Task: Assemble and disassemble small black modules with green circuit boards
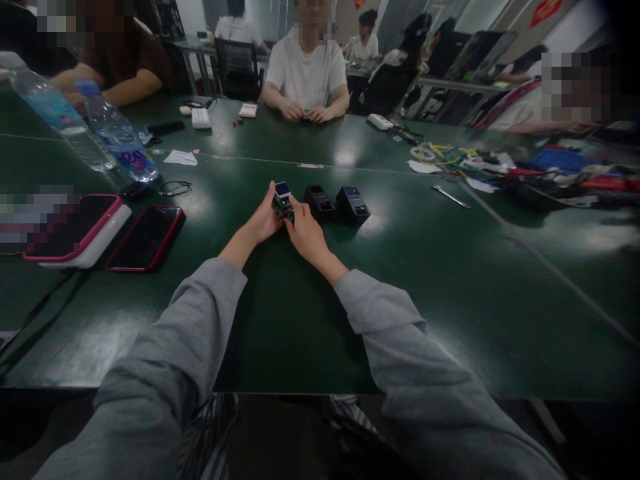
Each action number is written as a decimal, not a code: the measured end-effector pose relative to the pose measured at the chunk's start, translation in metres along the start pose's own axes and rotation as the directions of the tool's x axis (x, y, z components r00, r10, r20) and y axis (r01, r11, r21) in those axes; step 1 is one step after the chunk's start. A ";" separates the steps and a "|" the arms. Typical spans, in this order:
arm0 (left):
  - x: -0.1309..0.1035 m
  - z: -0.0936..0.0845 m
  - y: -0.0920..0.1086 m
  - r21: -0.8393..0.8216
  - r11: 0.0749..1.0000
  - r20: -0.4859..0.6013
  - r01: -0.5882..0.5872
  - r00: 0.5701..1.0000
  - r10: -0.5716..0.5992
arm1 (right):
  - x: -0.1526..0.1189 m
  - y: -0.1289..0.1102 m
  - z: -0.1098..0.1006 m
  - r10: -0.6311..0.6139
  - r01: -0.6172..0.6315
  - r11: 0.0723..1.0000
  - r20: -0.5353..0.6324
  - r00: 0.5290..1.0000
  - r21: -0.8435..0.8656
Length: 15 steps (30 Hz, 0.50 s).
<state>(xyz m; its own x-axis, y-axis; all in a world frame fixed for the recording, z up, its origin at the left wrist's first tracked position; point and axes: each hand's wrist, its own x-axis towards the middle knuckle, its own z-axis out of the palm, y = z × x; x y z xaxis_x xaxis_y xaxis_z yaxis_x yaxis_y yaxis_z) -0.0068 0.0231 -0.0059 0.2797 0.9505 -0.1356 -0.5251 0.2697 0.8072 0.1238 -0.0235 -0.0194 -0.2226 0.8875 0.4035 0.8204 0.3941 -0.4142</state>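
Between my two hands is a small circuit board with a screen (283, 191), raised a little above the green table (300, 320). My left hand (266, 217) is closed round its left side, the thumb along the edge. From the right, my right hand (304, 229) grips the lower part, and its fingers cover some of the board. Just beyond my right hand stand two small black boxes: one open-looking black case (320, 199) and one black device with a small screen (353, 205).
At left lie a red-edged phone (145, 239), a pink-framed device (75, 227) and two water bottles (120, 133). A wrench (451, 196) and a heap of cables (500, 167) are at right. Across the table sits a person in a white shirt (306, 67).
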 end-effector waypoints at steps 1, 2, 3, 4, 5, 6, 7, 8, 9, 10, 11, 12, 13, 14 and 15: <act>0.000 0.001 0.000 0.003 1.000 -0.003 0.016 1.000 -0.016 | 0.000 0.000 -0.002 0.004 -0.003 1.000 -0.008 1.000 0.007; 0.000 0.001 0.000 0.003 1.000 -0.008 0.028 1.000 -0.028 | 0.000 0.000 -0.003 0.000 0.000 1.000 -0.017 1.000 0.013; 0.000 0.001 -0.001 0.001 1.000 -0.015 0.027 1.000 -0.026 | 0.000 -0.001 -0.005 -0.005 0.005 1.000 -0.026 1.000 0.016; 0.000 0.002 -0.002 -0.002 1.000 -0.022 0.018 1.000 -0.018 | 0.000 -0.002 -0.006 -0.008 0.009 1.000 -0.036 0.999 0.016; 0.001 0.003 -0.003 -0.006 1.000 -0.026 0.005 1.000 -0.005 | 0.000 -0.002 -0.007 -0.006 0.007 1.000 -0.047 0.999 0.015; 0.001 0.004 -0.004 -0.010 1.000 -0.032 -0.013 0.999 0.013 | -0.001 -0.003 -0.008 0.000 0.001 1.000 -0.056 0.998 0.015; 0.002 0.005 -0.005 -0.014 0.999 -0.043 -0.036 0.998 0.035 | -0.001 -0.004 -0.008 0.007 -0.006 1.000 -0.064 0.998 0.015; 0.003 0.006 -0.007 -0.017 0.998 -0.061 -0.062 0.996 0.061 | -0.001 -0.004 -0.008 0.015 -0.014 1.000 -0.072 0.997 0.016; 0.004 0.008 -0.008 -0.020 0.995 -0.086 -0.095 0.992 0.093 | -0.001 -0.004 -0.008 0.024 -0.023 1.000 -0.079 0.997 0.017; 0.005 0.009 -0.010 -0.020 0.991 -0.114 -0.132 0.985 0.129 | -0.001 -0.003 -0.007 0.034 -0.033 0.999 -0.086 0.996 0.017; 0.006 0.010 -0.011 -0.014 0.985 -0.143 -0.170 0.976 0.167 | -0.001 -0.003 -0.006 0.044 -0.043 0.999 -0.090 0.995 0.014; 0.007 0.011 -0.012 -0.001 0.978 -0.166 -0.208 0.965 0.204 | -0.001 -0.002 -0.006 0.054 -0.054 0.999 -0.092 0.994 0.007; 0.008 0.010 -0.012 0.018 0.971 -0.182 -0.240 0.954 0.239 | -0.001 -0.002 -0.005 0.065 -0.066 0.998 -0.091 0.994 -0.003; 0.009 0.010 -0.013 0.040 0.964 -0.192 -0.264 0.944 0.267 | -0.001 -0.001 -0.005 0.073 -0.074 0.997 -0.088 0.993 -0.015; 0.011 0.009 -0.014 0.062 0.958 -0.199 -0.279 0.937 0.286 | -0.001 -0.002 -0.005 0.075 -0.077 0.997 -0.083 0.994 -0.028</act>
<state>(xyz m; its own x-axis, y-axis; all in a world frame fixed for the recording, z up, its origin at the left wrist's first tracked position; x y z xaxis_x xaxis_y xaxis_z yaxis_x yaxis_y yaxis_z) 0.0102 0.0281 -0.0135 -0.0480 0.9988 -0.0106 -0.5311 -0.0165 0.8472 0.1252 -0.0258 -0.0151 -0.1163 0.8916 0.4376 0.8498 0.3174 -0.4209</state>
